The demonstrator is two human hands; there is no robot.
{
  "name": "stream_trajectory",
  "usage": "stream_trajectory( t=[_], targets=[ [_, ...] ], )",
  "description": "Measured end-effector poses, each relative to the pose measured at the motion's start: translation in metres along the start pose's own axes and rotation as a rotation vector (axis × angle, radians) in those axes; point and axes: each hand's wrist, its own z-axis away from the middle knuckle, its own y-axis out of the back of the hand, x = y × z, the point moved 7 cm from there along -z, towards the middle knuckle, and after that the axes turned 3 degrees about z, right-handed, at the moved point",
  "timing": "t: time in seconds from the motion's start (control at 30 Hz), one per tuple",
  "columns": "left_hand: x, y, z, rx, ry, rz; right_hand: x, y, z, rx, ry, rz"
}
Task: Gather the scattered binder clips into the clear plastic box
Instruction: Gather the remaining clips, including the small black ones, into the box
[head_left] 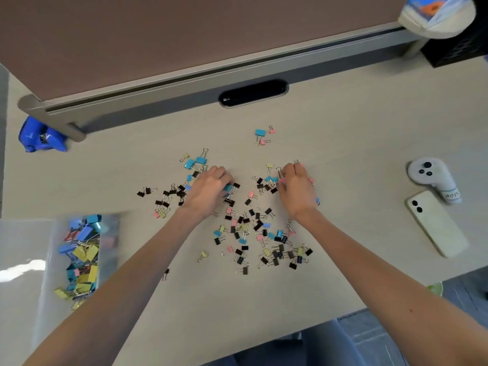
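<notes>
Several small binder clips (244, 228) in black, blue, pink and yellow lie scattered over the middle of the beige desk (343, 122). My left hand (208, 188) rests palm down on the left part of the pile, fingers curled over a blue clip (227, 187). My right hand (297, 188) lies on the right part of the pile, fingers bent around several clips. The clear plastic box (50, 257) stands at the near left, holding several larger blue and yellow clips. A few clips (262, 134) lie apart, farther back.
A white phone (435, 223) and a grey controller (430, 175) lie at the right. A blue object (39, 137) sits at the far left by the partition foot. A black cable slot (253, 93) is at the desk's back edge. A brown partition rises behind.
</notes>
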Motion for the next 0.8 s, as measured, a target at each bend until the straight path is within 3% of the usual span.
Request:
stream_trajectory(
  t=[0.13,0.27,0.4,0.6,0.7,0.8],
  targets=[
    [-0.003,0.008,0.001,0.115,0.049,0.165,0.003,-0.001,-0.005,0.002,-0.078,-0.031],
    [-0.021,0.016,0.004,0.204,0.37,0.726,-0.008,0.007,-0.005,0.075,-0.08,-0.254],
    [-0.038,0.013,0.013,0.229,0.614,1.196,-0.041,-0.002,-0.013,-0.029,-0.074,-0.47],
    [-0.06,0.019,0.026,0.303,0.775,1.64,-0.084,-0.027,-0.019,-0.322,-0.4,-1.194],
    [-0.072,0.02,0.03,0.327,0.855,1.623,-0.105,-0.039,-0.02,-0.497,-0.487,-1.372],
    [-0.089,0.022,0.03,0.333,0.948,1.299,-0.119,-0.048,-0.029,-0.566,-0.438,-1.273]
  ],
)
